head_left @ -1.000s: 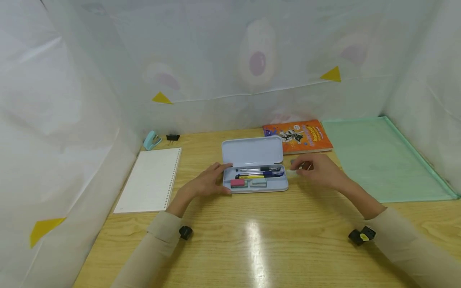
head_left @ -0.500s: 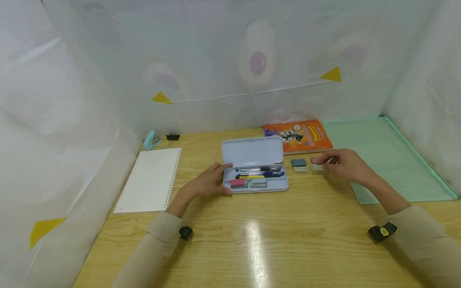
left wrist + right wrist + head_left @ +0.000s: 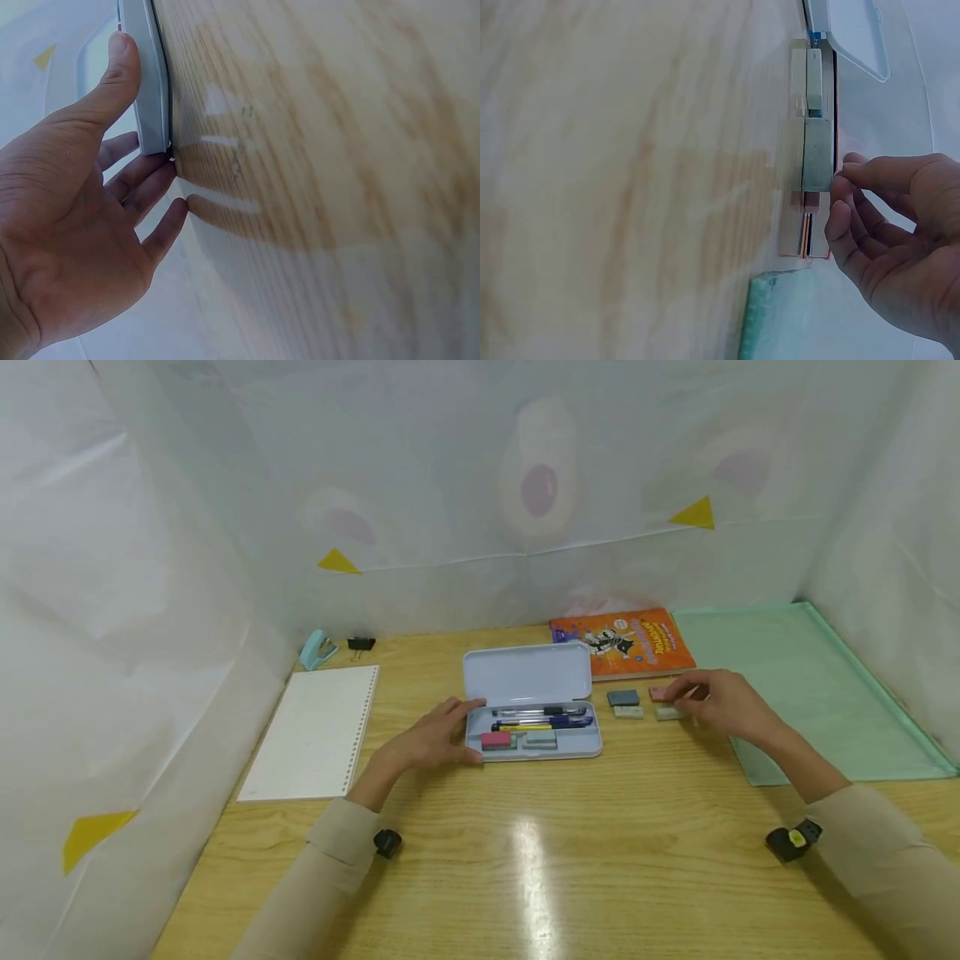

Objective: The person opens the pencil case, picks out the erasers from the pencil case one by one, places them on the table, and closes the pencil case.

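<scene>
An open pale blue pencil case lies mid-table with pens, a pink eraser and a grey eraser inside. My left hand rests against its left end, thumb straight along the case's edge and fingers spread flat. To the right of the case lie a dark grey eraser, two pale erasers and a pink one. My right hand has its fingertips at the pink and the nearer pale eraser. Its fingers are loosely curled and touch the pale eraser's end.
An orange book lies behind the case, and a green folder covers the right side. On the left are a spiral notepad, a small blue stapler and a black binder clip. White sheets wall in the table.
My right hand moved from beside the case out to the right, uncovering the erasers on the table; in the last half second it barely shifted. The left hand stayed put.
</scene>
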